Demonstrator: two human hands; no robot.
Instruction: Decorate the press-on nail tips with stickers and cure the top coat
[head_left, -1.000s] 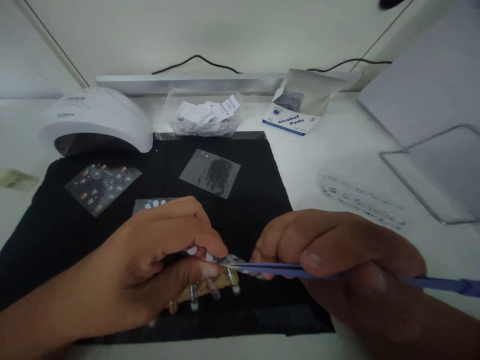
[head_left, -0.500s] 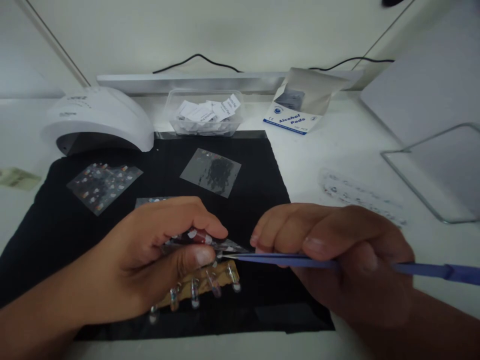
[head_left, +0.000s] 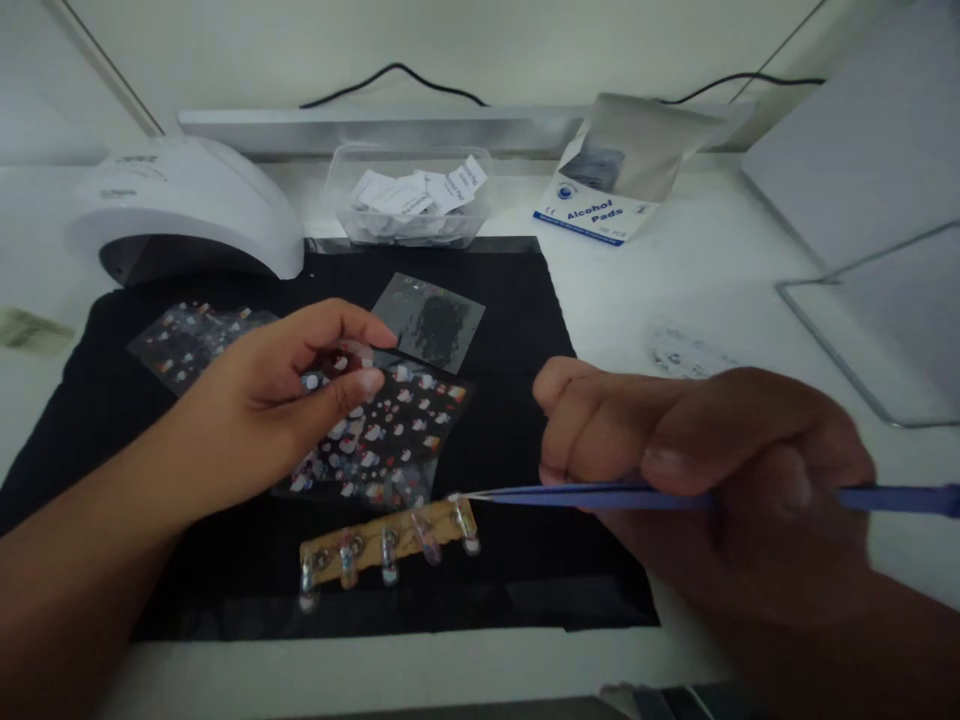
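My left hand (head_left: 289,385) is over the black mat (head_left: 517,430), its thumb and curled fingers around part of a clear sticker sheet (head_left: 405,425) with small white and red figures. The sheet curls up between them, and its far part spreads toward the right. My right hand (head_left: 675,450) grips blue-purple tweezers (head_left: 540,496) that point left. Their tips are close to the right end of a tan strip (head_left: 367,540) bearing several clear, decorated false nails (head_left: 388,560). Whether the tips touch the nail there, I cannot tell.
Another patterned sheet (head_left: 169,350) and a mostly bare clear sheet (head_left: 435,322) lie on the mat. Behind stand a white nail lamp (head_left: 187,200), a clear tub (head_left: 337,215) of white packets and an alcohol pad box (head_left: 592,212). A clear nail set (head_left: 682,350) lies on the right.
My left hand has moved up and away from the tweezer tips, lowering the sticker sheet toward the mat. The strip of nails is now uncovered. My right hand still grips the tweezers, slightly farther right.
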